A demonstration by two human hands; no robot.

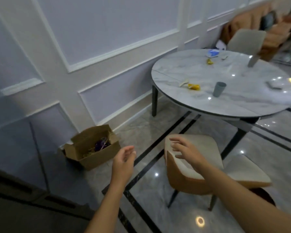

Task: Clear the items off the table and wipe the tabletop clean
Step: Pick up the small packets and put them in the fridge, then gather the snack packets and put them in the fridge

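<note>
- The round table [175, 71] stands up in the right of the view, well apart from the person.
- Lots of small things lie on it, so I think the clearing has not begun.
- Near the front edge are a grey cup [219, 89], standing upright, and a yellow wrapper [194, 86] with a pale scrap [183, 82] just beside it.
- Near the back edge are another yellow wrapper [209, 61], a blue and white packet [213, 53] and a small white bit [224, 57].
- A flat white thing [274, 85] lies at the right side; it is too blurry to name.
- The left hand [124, 158] is held out over the floor. Its fingers are loosely curled and it holds nothing.
- The right hand [183, 148] is out in front over the top of the near chair [183, 175]. Its fingers are spread a little and it holds nothing. I cannot tell if it touches the chair.
- Both hands are free, most likely so they can pick things up.
- The near chair stands between the person and the table, so it is in the way. It may need a push aside, or the person can walk round it.
- A far chair [245, 41] stands behind the table.
- An open cardboard box [92, 158] sits on the floor by the wall, with something purple inside. It might do for the rubbish.
- I see no cloth for wiping.
</note>
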